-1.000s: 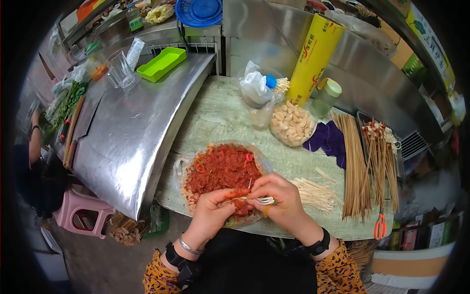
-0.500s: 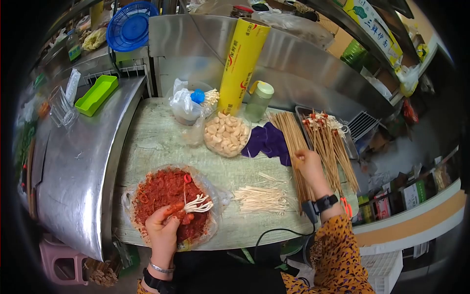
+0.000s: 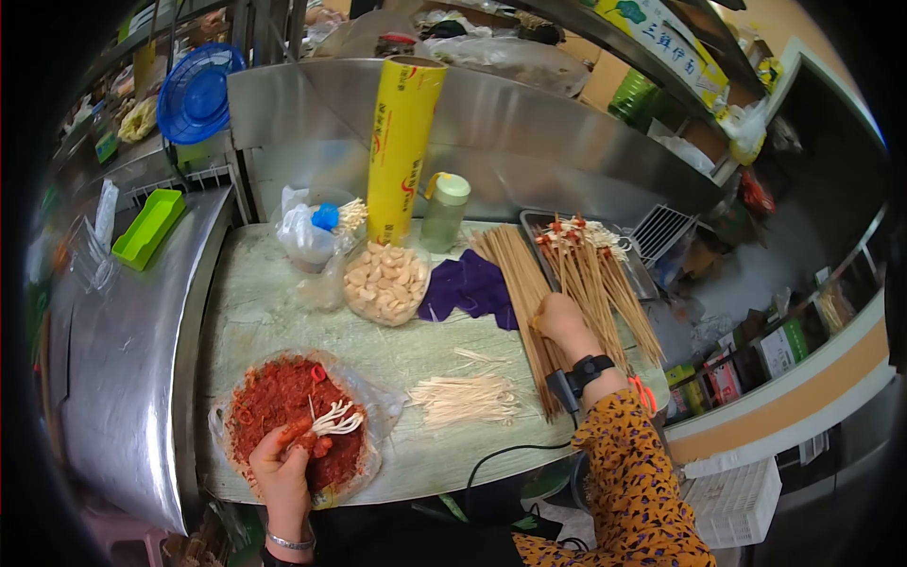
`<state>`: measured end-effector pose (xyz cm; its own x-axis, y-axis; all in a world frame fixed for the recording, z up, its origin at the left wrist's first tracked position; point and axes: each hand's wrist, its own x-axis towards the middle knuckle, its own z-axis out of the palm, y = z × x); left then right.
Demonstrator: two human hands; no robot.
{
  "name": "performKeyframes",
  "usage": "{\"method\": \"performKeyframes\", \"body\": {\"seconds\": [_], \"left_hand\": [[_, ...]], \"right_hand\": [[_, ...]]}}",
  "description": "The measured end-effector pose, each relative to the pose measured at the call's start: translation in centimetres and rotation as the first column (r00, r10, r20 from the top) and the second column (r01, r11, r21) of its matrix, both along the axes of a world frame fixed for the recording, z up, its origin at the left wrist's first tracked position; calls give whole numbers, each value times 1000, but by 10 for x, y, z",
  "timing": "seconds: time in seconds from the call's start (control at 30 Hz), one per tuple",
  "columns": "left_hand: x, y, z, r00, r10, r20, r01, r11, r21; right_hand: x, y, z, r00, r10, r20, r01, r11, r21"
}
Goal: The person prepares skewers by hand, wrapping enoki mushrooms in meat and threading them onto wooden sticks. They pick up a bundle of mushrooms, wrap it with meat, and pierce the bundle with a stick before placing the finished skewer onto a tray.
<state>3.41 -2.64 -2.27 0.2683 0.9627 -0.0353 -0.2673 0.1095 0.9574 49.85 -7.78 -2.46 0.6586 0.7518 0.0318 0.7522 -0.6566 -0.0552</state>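
My left hand (image 3: pixel 283 465) pinches a small bunch of white enoki mushrooms (image 3: pixel 335 418), its stem end wrapped in something red, over a plastic-lined bowl of red chili paste (image 3: pixel 248 406). My right hand (image 3: pixel 565 326) is closed at the loose wooden skewers (image 3: pixel 515 283); its fingertips are partly hidden, so what they grip is unclear. Between the hands a pile of enoki strands (image 3: pixel 463 400) lies on the table. At the right, a metal tray (image 3: pixel 645 282) holds finished skewers (image 3: pixel 590 260) with red and white tips.
Behind are a bowl of peeled garlic (image 3: pixel 385 283), a purple cloth (image 3: pixel 470 288), a yellow film roll (image 3: pixel 402 151), a green-lidded bottle (image 3: pixel 444 213) and a bagged tub (image 3: pixel 307 231). Orange-handled scissors (image 3: pixel 644 394) and a black cable (image 3: pixel 501 452) lie near the right front edge.
The camera view has shifted, so the table appears further left and lower. My right hand has come down onto the loose skewers. My left hand still holds the mushroom bunch over the paste.
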Motion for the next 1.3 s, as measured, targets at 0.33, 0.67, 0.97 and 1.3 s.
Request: {"method": "performKeyframes", "body": {"seconds": [0.33, 0.67, 0.97, 1.3], "left_hand": [[0, 0, 1, 1000, 8, 7, -8, 1000, 21], [-4, 8, 5, 953, 64, 297, 3, 975, -221], [-12, 13, -4, 880, 64, 470, 66, 965, -255], [-5, 7, 5, 973, 20, 228, -2, 997, -79]], "right_hand": [[2, -6, 28, 983, -26, -180, 42, 995, 89], [-162, 0, 102, 302, 662, -686, 399, 566, 721], [-295, 5, 41, 78, 775, -627, 411, 548, 728], [-273, -8, 77, -44, 720, -693, 112, 692, 713]]}}
